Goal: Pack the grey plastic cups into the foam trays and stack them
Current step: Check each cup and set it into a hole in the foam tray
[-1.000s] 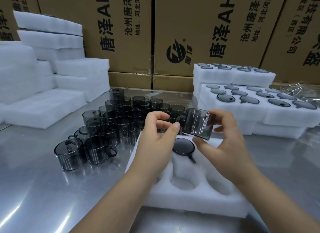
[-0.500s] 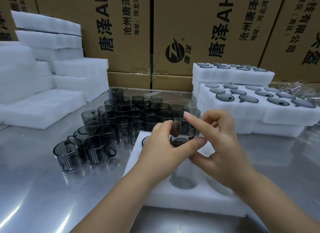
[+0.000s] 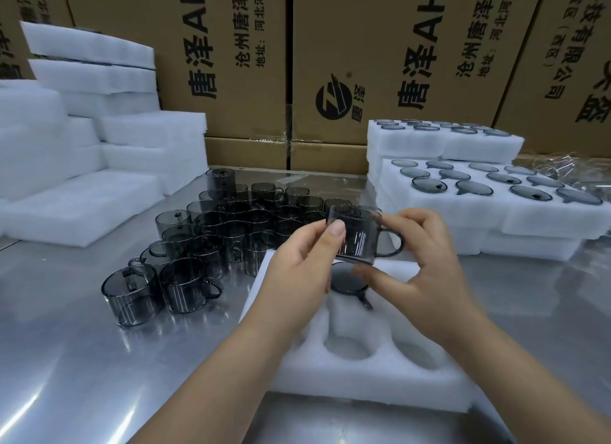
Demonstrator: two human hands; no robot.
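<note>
Head view: both hands hold one grey cup [image 3: 358, 235] upright, handle to the right, just above the foam tray [image 3: 363, 381]. Left hand [image 3: 304, 265] pinches its near wall with the thumb. Right hand [image 3: 429, 268] curls round the far side, thumb under the base. Below it, a seated cup [image 3: 345, 280] fills a tray pocket. Loose cups [image 3: 231, 225] crowd the table [image 3: 82, 361] at left; filled trays [image 3: 496, 212] are stacked at right.

Bright overhead light glares on the steel table [image 3: 82, 361]; edges bend, hands slightly blurred.
</note>
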